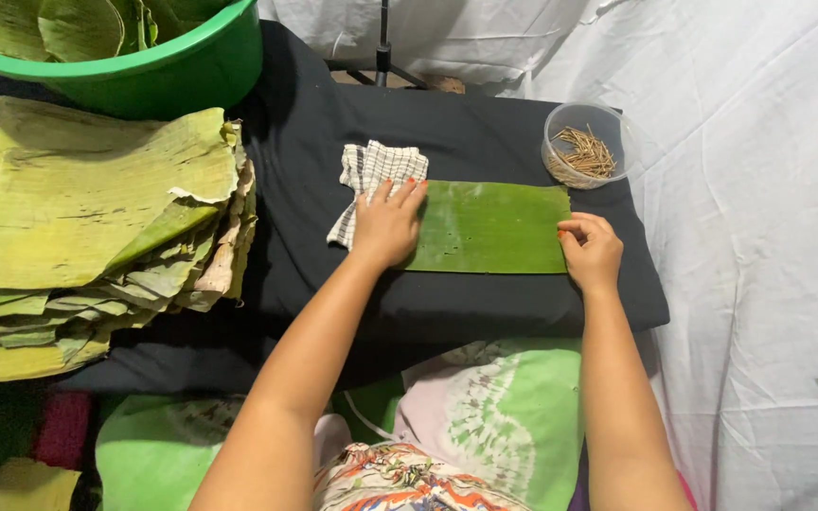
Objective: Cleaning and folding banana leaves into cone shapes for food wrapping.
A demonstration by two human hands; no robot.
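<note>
A rectangular green banana leaf piece [491, 226] lies flat on a black cloth-covered surface [485, 132]. My left hand [388, 225] presses a white checked cloth [371, 175] down at the leaf's left end, fingers spread over cloth and leaf. My right hand [591, 249] rests on the leaf's right edge, fingers curled and pinning that end down.
A tall stack of yellowish banana leaves [78, 227] sits at the left. A green tub [158, 66] with more leaves stands at the back left. A clear round container of thin sticks [584, 147] is at the back right. White fabric [759, 237] covers the right side.
</note>
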